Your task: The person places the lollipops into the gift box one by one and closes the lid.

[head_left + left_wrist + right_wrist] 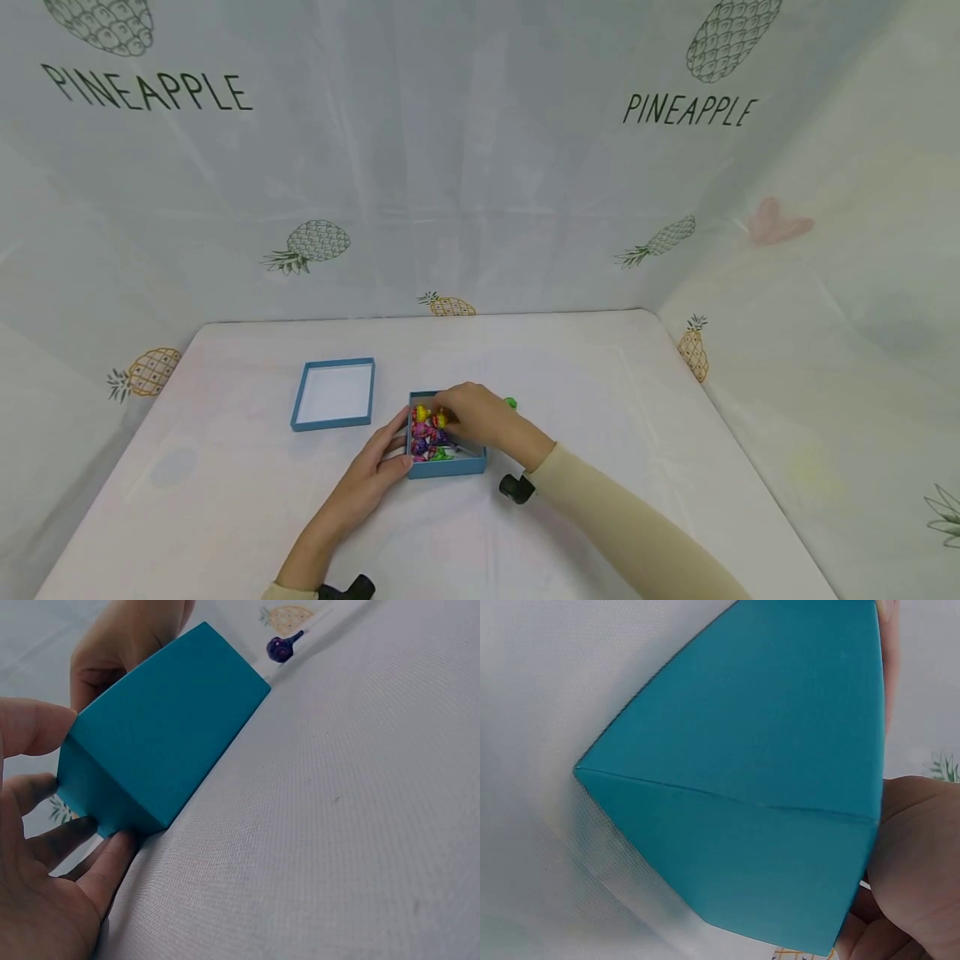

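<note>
A small blue box [447, 469] without its cover sits on the table, holding several lollipops [424, 432] in bright wrappers. My left hand [371, 472] steadies its left side, thumb at the near left corner and fingers spread along the wall. From the right, my right hand [480, 414] reaches over the rim, its curled fingertips at a yellow and red lollipop [440, 420]. In the right wrist view the blue wall of the box [727, 750] hides those fingertips.
A blue-rimmed lid [333, 394] lies on the white table [225, 467], behind and left of the box. Just past the right hand shows a green lollipop [511, 402]. A purple lollipop [280, 649] lies beyond the box in the left wrist view. Printed cloth [465, 167] hangs behind.
</note>
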`<move>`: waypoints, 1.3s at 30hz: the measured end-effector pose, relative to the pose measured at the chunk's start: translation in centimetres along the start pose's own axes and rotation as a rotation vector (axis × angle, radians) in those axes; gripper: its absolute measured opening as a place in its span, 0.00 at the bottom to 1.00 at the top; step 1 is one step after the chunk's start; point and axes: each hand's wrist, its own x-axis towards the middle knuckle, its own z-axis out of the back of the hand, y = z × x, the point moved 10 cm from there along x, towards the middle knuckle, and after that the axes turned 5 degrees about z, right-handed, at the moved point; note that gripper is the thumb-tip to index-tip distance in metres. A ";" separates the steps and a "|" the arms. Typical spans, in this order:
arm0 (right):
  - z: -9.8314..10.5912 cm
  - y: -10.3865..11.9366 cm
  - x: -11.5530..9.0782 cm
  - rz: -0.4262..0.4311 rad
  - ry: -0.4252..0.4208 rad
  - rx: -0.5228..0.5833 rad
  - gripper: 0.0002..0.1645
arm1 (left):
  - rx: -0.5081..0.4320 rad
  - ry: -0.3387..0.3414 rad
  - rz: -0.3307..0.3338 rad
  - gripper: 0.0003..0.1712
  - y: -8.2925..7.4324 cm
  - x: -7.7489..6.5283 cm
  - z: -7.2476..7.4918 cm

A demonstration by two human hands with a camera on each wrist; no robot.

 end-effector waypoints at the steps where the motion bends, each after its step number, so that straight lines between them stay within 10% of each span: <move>1: 0.0 0.0 0.0 0.001 0.003 -0.003 0.14 | 0.001 -0.001 -0.002 0.41 0.0 0.0 0.0; 25: 2.4 0.7 -1.0 0.013 -0.022 -0.013 0.19 | 0.007 -0.010 0.005 0.40 0.2 0.0 0.1; 39: 7.1 -4.5 -5.1 -0.080 -0.180 0.085 0.16 | 0.029 -0.027 0.021 0.41 0.2 0.0 0.1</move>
